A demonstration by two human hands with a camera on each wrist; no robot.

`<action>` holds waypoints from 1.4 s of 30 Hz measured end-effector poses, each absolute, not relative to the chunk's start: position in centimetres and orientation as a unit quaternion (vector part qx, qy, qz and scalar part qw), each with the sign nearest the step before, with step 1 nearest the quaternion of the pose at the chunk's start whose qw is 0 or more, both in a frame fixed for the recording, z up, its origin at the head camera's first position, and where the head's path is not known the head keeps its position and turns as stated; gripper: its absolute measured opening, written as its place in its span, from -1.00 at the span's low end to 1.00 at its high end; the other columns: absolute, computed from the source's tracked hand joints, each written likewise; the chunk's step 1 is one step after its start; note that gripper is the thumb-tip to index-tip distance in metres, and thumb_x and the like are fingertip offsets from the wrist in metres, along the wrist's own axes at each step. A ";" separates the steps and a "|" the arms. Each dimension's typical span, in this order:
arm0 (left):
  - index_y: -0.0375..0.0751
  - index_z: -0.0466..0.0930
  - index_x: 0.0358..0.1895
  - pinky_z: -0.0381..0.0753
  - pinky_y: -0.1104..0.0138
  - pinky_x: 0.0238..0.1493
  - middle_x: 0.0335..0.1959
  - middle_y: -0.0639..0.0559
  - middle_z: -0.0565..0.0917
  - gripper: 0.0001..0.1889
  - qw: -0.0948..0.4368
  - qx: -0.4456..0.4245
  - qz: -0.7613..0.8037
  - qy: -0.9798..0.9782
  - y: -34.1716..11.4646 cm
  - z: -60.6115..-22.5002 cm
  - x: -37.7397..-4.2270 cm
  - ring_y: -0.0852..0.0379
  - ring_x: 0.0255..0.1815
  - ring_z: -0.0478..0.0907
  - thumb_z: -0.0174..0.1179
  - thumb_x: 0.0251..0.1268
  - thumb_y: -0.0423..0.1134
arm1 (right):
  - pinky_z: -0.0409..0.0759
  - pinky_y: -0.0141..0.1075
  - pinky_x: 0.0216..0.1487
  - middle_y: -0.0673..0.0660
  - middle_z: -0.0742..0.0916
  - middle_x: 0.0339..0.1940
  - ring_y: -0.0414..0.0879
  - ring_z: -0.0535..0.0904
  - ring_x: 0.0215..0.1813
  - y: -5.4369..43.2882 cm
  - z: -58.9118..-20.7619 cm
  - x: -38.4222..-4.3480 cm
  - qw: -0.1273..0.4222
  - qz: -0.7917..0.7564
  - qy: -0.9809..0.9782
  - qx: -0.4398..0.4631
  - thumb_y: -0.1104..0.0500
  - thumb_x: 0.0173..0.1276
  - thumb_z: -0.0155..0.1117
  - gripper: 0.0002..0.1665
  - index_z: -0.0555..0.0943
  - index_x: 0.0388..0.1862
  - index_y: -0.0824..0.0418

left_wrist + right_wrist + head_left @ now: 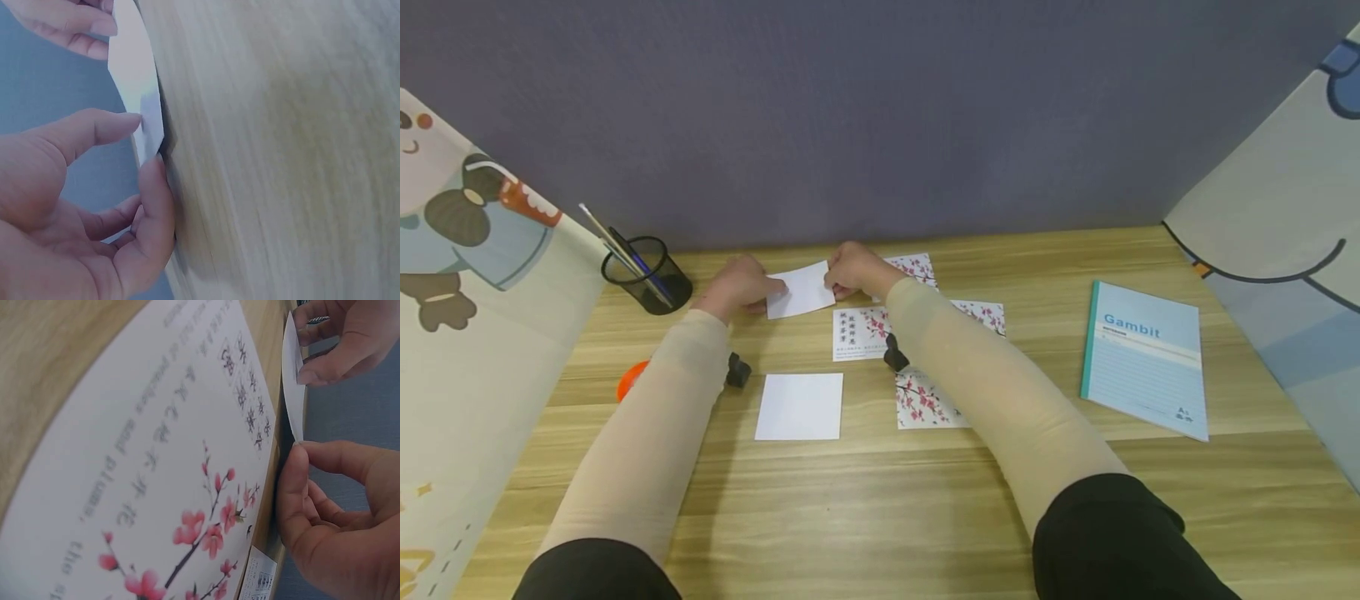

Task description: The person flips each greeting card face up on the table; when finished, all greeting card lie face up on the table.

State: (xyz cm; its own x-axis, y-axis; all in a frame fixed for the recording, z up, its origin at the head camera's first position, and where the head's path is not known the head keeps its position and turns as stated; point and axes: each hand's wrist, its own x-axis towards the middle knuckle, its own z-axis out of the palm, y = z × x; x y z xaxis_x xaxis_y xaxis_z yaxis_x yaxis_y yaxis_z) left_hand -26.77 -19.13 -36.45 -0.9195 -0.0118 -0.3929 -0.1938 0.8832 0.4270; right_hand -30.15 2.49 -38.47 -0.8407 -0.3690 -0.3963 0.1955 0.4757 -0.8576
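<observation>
We hold 1 card (pixel 802 292), far and left
Our left hand (pixel 737 285) and right hand (pixel 854 268) pinch its ends, fingers curled.

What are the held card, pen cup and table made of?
Card: probably stiff paper, matte white; it's thin and slightly bowed. Cup: likely metal mesh, black; its sides look see-through. Table: smooth-looking wood or laminate; grain shows, either fits.
</observation>
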 end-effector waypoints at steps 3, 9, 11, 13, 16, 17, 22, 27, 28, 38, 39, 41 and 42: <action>-0.03 0.25 -0.59 0.52 0.43 -0.47 -0.73 0.19 0.42 -0.60 0.220 -0.061 0.281 0.932 -19.5 -36.3 -27.0 0.26 -0.66 0.46 0.25 0.34 -0.15 | 0.83 -0.33 -0.15 0.15 0.63 -0.32 -0.11 0.63 -0.38 2.5 -38.6 -30.2 0.273 -0.507 0.816 -0.055 0.47 0.38 0.29 -0.71 0.52 0.05 0.41; -0.02 0.17 -0.49 0.63 0.39 -0.30 -0.68 0.18 0.40 -0.59 0.268 -0.089 0.360 0.889 -20.2 -36.0 -27.1 0.26 -0.58 0.45 0.24 0.42 -0.21 | 0.81 -0.37 -0.20 0.15 0.62 -0.29 -0.13 0.61 -0.39 2.4 -38.6 -30.1 0.270 -0.506 0.817 -0.055 0.46 0.38 0.27 -0.71 0.50 0.06 0.39; -0.03 0.16 -0.43 0.65 0.39 -0.27 -0.64 0.18 0.35 -0.60 0.274 -0.096 0.371 0.882 -20.3 -36.0 -27.1 0.26 -0.55 0.42 0.25 0.44 -0.20 | 0.80 -0.38 -0.21 0.15 0.62 -0.29 -0.14 0.61 -0.39 2.4 -38.6 -30.0 0.271 -0.509 0.815 -0.053 0.47 0.38 0.27 -0.71 0.50 0.04 0.38; -0.04 0.14 -0.36 0.67 0.40 -0.23 -0.53 0.15 0.33 -0.61 0.278 -0.100 0.382 0.876 -20.4 -36.0 -27.1 0.26 -0.51 0.40 0.24 0.44 -0.21 | 0.79 -0.39 -0.22 0.14 0.62 -0.30 -0.14 0.61 -0.40 2.5 -38.6 -30.0 0.271 -0.513 0.813 -0.053 0.47 0.37 0.27 -0.73 0.50 0.01 0.37; -0.06 0.12 -0.32 0.69 0.41 -0.19 -0.38 0.09 0.28 -0.63 0.284 -0.102 0.398 0.866 -20.6 -36.1 -27.1 0.24 -0.45 0.39 0.21 0.49 -0.22 | 0.78 -0.40 -0.23 0.11 0.61 -0.34 -0.16 0.60 -0.42 2.5 -38.6 -29.9 0.272 -0.515 0.811 -0.054 0.47 0.38 0.27 -0.77 0.50 -0.04 0.35; -0.07 0.13 -0.34 0.70 0.40 -0.18 -0.38 0.07 0.27 -0.63 0.286 -0.102 0.404 0.863 -20.7 -36.2 -27.2 0.23 -0.44 0.39 0.20 0.51 -0.23 | 0.78 -0.40 -0.23 0.10 0.60 -0.35 -0.17 0.59 -0.43 2.6 -38.6 -29.9 0.272 -0.514 0.811 -0.055 0.46 0.38 0.27 -0.78 0.49 -0.05 0.34; -0.10 0.16 -0.40 0.75 0.37 -0.12 -0.44 0.07 0.29 -0.63 0.294 -0.092 0.431 0.848 -21.2 -36.4 -27.3 0.19 -0.41 0.41 0.16 0.58 -0.30 | 0.81 -0.33 -0.18 0.09 0.61 -0.37 -0.17 0.58 -0.44 2.6 -38.6 -30.0 0.269 -0.506 0.817 -0.059 0.44 0.40 0.25 -0.81 0.47 -0.12 0.27; -0.20 0.28 -0.18 0.79 0.40 -0.06 -0.21 -0.02 0.40 -0.80 0.296 -0.091 0.440 0.843 -21.5 -36.4 -27.1 0.20 -0.30 0.55 0.15 0.60 -0.33 | 0.83 -0.25 -0.12 0.12 0.63 -0.35 -0.13 0.59 -0.43 2.7 -38.3 -30.0 0.269 -0.496 0.823 -0.069 0.42 0.42 0.24 -0.87 0.49 -0.17 0.26; -0.22 0.30 -0.12 0.80 0.40 -0.05 -0.16 -0.04 0.42 -0.82 0.296 -0.091 0.442 0.842 -21.5 -36.4 -27.1 0.19 -0.28 0.57 0.15 0.61 -0.33 | 0.83 -0.25 -0.12 0.13 0.63 -0.34 -0.12 0.58 -0.42 2.7 -38.2 -30.0 0.269 -0.495 0.823 -0.071 0.42 0.43 0.23 -0.87 0.50 -0.15 0.27; -0.36 0.19 0.30 0.80 0.43 -0.03 0.07 -0.16 0.40 -0.62 0.284 -0.088 0.472 0.830 -21.2 -35.9 -26.7 0.17 -0.18 0.63 0.11 0.61 -0.39 | 0.85 -0.18 -0.02 0.17 0.62 -0.19 -0.06 0.61 -0.31 2.8 -37.7 -30.0 0.275 -0.495 0.822 -0.068 0.39 0.47 0.24 -0.58 0.47 0.27 0.39; -0.39 0.15 0.38 0.80 0.44 -0.02 0.09 -0.17 0.39 -0.54 0.283 -0.086 0.475 0.829 -21.2 -35.9 -26.7 0.17 -0.16 0.62 0.11 0.61 -0.40 | 0.85 -0.17 -0.01 0.17 0.63 -0.19 -0.05 0.62 -0.30 2.8 -37.7 -30.1 0.273 -0.495 0.822 -0.066 0.39 0.47 0.25 -0.57 0.47 0.28 0.40; -0.42 0.05 0.50 0.79 0.45 0.01 0.14 -0.17 0.38 -0.42 0.280 -0.082 0.480 0.828 -21.1 -35.8 -26.6 0.17 -0.13 0.60 0.11 0.61 -0.41 | 0.86 -0.18 -0.02 0.17 0.63 -0.20 -0.04 0.63 -0.29 2.8 -37.7 -30.1 0.270 -0.494 0.824 -0.063 0.40 0.47 0.25 -0.56 0.47 0.29 0.40; -0.42 0.01 0.54 0.79 0.45 0.02 0.16 -0.17 0.37 -0.37 0.278 -0.081 0.483 0.827 -21.1 -35.7 -26.5 0.16 -0.11 0.59 0.12 0.61 -0.41 | 0.86 -0.18 -0.02 0.18 0.64 -0.21 -0.04 0.64 -0.29 2.9 -37.7 -30.2 0.268 -0.497 0.823 -0.061 0.40 0.47 0.25 -0.56 0.48 0.29 0.41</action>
